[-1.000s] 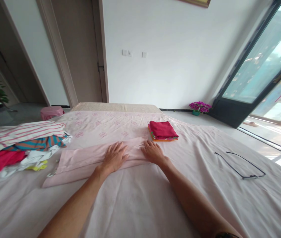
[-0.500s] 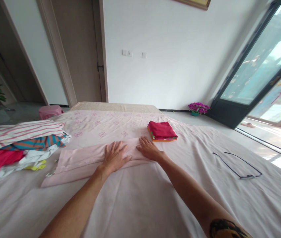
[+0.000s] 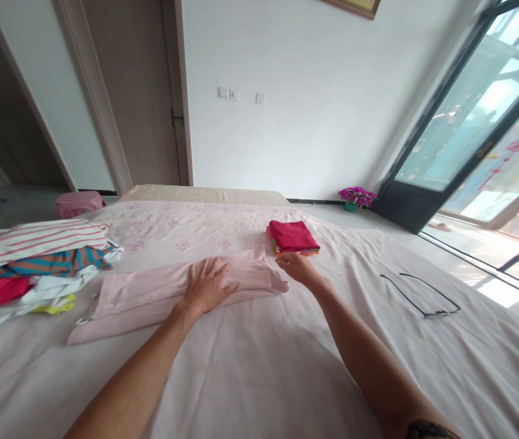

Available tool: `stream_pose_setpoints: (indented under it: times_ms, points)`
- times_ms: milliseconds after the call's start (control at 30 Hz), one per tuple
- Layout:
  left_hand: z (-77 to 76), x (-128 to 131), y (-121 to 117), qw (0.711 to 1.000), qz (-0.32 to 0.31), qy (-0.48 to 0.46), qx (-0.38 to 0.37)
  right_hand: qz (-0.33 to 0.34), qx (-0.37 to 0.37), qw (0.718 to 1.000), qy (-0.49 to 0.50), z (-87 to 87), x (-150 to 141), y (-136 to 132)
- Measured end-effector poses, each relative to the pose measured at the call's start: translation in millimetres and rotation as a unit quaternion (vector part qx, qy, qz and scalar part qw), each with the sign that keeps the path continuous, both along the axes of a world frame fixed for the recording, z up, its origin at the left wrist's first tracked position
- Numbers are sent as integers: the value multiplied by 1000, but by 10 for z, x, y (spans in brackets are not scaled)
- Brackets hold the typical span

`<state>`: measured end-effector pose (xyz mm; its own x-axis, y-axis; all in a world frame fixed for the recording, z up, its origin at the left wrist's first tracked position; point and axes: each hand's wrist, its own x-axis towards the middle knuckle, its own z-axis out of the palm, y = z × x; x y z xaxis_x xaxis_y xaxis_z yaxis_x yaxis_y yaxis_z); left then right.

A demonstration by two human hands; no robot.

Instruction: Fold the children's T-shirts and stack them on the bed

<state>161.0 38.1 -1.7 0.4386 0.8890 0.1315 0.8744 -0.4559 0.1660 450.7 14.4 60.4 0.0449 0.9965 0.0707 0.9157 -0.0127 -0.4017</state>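
Observation:
A pale pink garment [image 3: 144,299], folded lengthwise into a long strip, lies across the bed in front of me. My left hand [image 3: 208,285] rests flat on its middle with the fingers spread. At the strip's right end, my right hand [image 3: 298,268] is closed, its curled fingers on the garment's edge. The cloth there is raised and wrinkled; the fingertips are partly hidden. Just beyond my right hand sits a neat stack of folded clothes [image 3: 293,236], red on top with orange and patterned layers below. Small white fastenings or cords show at the strip's left end.
A loose heap of clothes [image 3: 53,256], striped, red, white and yellow, lies at the left. Eyeglasses [image 3: 428,299] rest on the pink bedsheet [image 3: 250,384] at the right. Beyond the bed are a pink stool [image 3: 80,203], purple flowers [image 3: 356,196] and a glass door [image 3: 465,122].
My right hand has gone from lying flat on the garment to closing at its right end, moving right. The cloth end has wrinkled up. My left hand stays pressed flat. The view has shifted slightly.

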Motion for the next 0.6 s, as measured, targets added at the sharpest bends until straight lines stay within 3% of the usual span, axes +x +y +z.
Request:
stream_pose_setpoints:
  times_ms: [167, 267, 367, 433, 600]
  points:
    - [47, -14, -65, 999, -5, -16, 47, -29, -81, 994, -64, 92, 15, -211]
    - [96, -15, -140, 988, -73, -51, 124, -23, -110, 990, -88, 76, -31, -264]
    - [128, 30, -220, 963, -193, -86, 168, -25, -80, 991, -104, 37, -102, -278]
    - [134, 92, -261, 954, -235, -103, 156, -18, -35, 993, -109, 22, -154, -281]
    - [127, 278, -285, 967, -189, -137, 100, 31, 49, 995, -76, 7, -246, -270]
